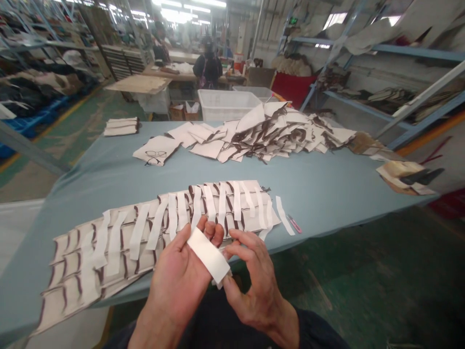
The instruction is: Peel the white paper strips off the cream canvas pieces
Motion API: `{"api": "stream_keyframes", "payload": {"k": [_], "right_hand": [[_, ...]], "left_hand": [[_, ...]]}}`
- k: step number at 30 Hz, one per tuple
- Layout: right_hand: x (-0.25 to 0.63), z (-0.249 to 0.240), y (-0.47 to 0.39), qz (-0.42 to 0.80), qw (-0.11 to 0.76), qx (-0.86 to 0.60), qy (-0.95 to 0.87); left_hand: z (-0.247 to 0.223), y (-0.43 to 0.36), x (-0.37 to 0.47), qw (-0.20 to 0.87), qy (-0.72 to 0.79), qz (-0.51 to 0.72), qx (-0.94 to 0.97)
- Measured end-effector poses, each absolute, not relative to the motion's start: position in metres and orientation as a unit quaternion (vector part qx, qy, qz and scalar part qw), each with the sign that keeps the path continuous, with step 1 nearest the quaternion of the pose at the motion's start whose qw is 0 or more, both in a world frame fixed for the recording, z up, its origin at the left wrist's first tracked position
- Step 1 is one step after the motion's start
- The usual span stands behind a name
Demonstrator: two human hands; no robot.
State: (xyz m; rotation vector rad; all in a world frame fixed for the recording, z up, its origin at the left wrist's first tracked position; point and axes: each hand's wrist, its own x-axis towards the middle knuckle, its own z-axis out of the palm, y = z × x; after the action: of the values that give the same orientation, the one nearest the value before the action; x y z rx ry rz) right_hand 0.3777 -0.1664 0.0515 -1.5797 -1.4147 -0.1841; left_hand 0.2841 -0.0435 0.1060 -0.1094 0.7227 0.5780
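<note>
A short white strip (209, 254) lies across the palm and fingers of my left hand (179, 274), its upper end under the thumb. My right hand (256, 278) pinches the strip's lower right end between thumb and fingers. Beyond my hands, overlapping rows of cream fabric pieces with dark brown edges (140, 264) spread over the blue-green table (312, 194). Several white strips (140, 230) lie spaced across those rows. One more strip (285, 215) rests on the table to their right, beside small pink-handled snips (295, 224).
A big heap of cream pieces (276, 131) covers the table's far side. Eyeglasses (156, 154) rest on one piece. A small stack (121, 126) sits far left. White bins (228, 104) stand beyond the table, a person (208, 65) behind them. Shelves (378, 109) line the right.
</note>
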Motion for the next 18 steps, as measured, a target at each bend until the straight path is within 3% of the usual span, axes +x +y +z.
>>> {"api": "stream_keyframes", "payload": {"k": [18], "right_hand": [[0.394, 0.048, -0.163, -0.068, 0.478, -0.616, -0.622]], "left_hand": [[0.105, -0.053, 0.3, 0.867, 0.443, 0.223, 0.041]]}}
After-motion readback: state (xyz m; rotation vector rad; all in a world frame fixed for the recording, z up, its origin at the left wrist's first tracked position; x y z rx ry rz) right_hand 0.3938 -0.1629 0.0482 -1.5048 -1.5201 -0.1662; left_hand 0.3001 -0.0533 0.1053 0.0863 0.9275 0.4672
